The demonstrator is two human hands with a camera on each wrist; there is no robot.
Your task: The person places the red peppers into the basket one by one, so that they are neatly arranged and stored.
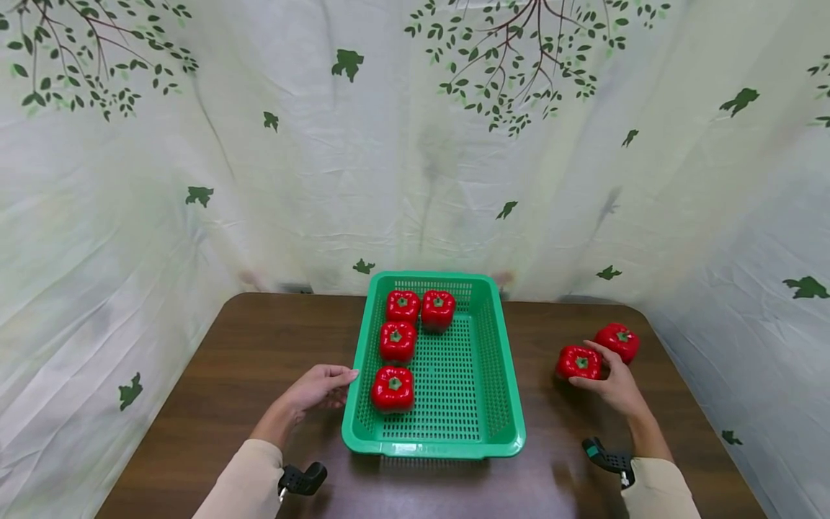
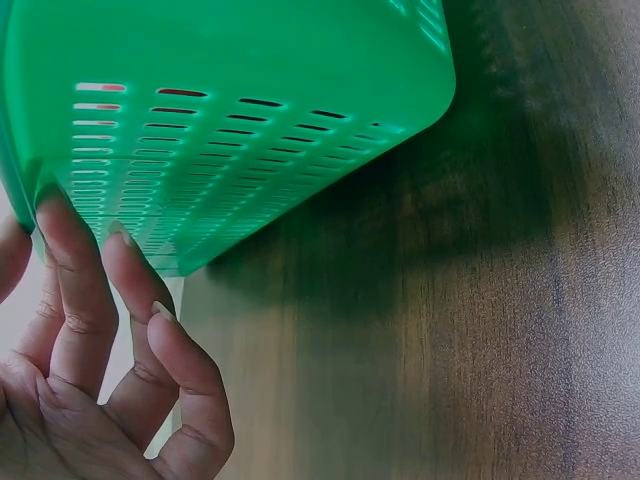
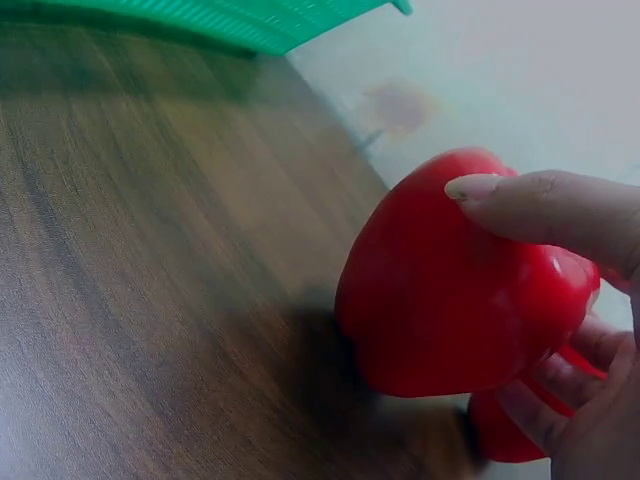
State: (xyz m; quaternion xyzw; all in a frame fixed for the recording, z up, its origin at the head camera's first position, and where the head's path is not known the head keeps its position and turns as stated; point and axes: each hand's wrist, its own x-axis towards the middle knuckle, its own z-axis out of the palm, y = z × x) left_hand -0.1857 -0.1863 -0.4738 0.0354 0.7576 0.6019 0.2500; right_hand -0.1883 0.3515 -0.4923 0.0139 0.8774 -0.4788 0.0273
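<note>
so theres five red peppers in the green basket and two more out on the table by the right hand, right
Not quite: the green basket holds four red peppers, not five, as the head view shows. The rest stands: two more peppers sit on the table by the right hand, whose fingers curl round one.

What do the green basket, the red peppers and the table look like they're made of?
The basket looks like moulded plastic: even green, thin slotted walls, slightly glossy. The peppers, such as the one the right hand holds, look like shiny plastic toys: uniform red, blocky shape, hard highlights, though that's a guess. The table shows dark wood grain, possibly laminate.
</note>
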